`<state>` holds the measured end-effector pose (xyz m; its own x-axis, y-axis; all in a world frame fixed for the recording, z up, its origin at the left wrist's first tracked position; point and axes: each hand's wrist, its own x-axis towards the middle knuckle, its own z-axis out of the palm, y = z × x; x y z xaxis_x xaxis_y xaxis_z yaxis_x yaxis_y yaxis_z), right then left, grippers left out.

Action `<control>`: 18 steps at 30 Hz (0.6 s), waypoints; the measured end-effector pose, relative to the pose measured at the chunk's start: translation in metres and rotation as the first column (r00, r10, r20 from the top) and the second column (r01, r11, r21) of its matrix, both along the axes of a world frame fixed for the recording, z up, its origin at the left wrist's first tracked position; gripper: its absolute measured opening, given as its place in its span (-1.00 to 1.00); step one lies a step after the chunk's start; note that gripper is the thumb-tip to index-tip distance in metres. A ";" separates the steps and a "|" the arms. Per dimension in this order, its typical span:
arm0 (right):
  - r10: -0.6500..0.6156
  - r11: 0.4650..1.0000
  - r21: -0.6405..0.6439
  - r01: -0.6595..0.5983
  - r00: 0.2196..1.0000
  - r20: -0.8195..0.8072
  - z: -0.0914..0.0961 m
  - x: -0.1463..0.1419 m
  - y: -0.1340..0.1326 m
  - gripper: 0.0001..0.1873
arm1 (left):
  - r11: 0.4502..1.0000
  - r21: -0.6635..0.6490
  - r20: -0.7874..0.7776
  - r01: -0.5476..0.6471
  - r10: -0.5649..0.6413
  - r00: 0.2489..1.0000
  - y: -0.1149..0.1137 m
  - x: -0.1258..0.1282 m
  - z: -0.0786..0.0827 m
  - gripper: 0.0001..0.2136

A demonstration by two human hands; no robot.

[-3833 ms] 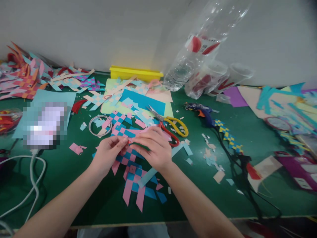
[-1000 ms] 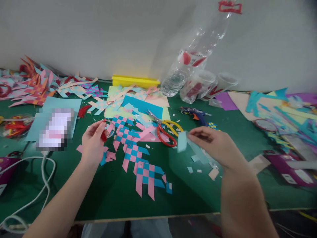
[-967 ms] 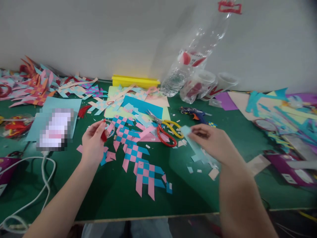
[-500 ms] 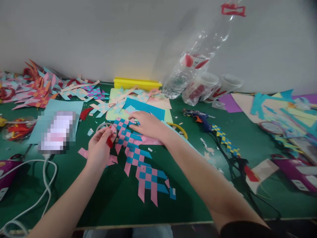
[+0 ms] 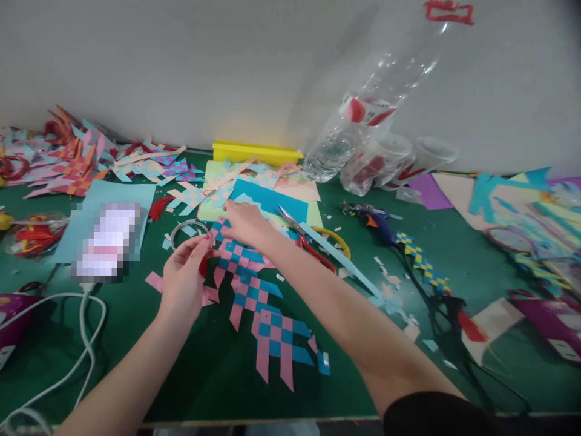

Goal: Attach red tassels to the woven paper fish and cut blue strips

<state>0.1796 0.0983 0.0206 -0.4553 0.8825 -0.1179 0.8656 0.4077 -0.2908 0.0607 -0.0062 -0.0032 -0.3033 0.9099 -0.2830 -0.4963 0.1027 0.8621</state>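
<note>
On the green desk (image 5: 218,383), pink-and-blue paper fish (image 5: 250,292) lie in a diagonal row. Left hand (image 5: 184,275): fingertips closed in a pinch on a red tassel (image 5: 204,264), near a pale ring (image 5: 173,234). Right hand (image 5: 249,224): fingers bent at the row's far end; grip cannot be told.

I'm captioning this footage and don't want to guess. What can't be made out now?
Head view:
Small red tassel-like piece: partly hidden by the left hand.
Pink-and-blue woven paper row: far end behind the right hand, whose grip is unclear.
Pale rectangular screen: contents pixelated.
Purple boxy object: cut off by the right edge.
</note>
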 end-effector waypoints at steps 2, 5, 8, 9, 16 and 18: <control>-0.017 1.000 -0.011 0.017 1.000 -0.019 -0.004 0.000 0.004 -0.52 | 1.000 0.024 -0.054 -0.015 0.017 0.998 0.000 -0.001 0.000 -0.77; -0.030 0.999 -0.048 0.027 0.996 -0.080 -0.010 0.003 0.009 -0.49 | 0.996 0.061 -0.094 -0.060 0.066 0.993 0.000 -0.001 0.003 -0.80; -0.028 0.995 -0.102 0.011 0.986 -0.162 -0.012 0.007 0.013 -0.66 | 0.988 0.074 -0.093 -0.133 0.139 0.986 0.001 -0.001 0.006 -0.83; -0.027 0.993 -0.118 0.004 0.982 -0.189 -0.012 0.009 0.014 -0.73 | 0.985 0.079 -0.088 -0.153 0.159 0.983 0.001 -0.001 0.007 -0.84; -0.088 0.961 -0.277 -0.011 0.935 -0.342 0.003 0.028 0.013 -0.85 | 0.961 0.125 -0.057 -0.245 0.253 0.966 0.003 -0.001 0.010 -0.85; -0.117 0.941 -0.338 -0.032 0.904 -0.411 0.009 0.035 0.012 -0.89 | 0.959 0.133 -0.060 -0.251 0.261 0.964 0.003 -0.001 0.010 -0.84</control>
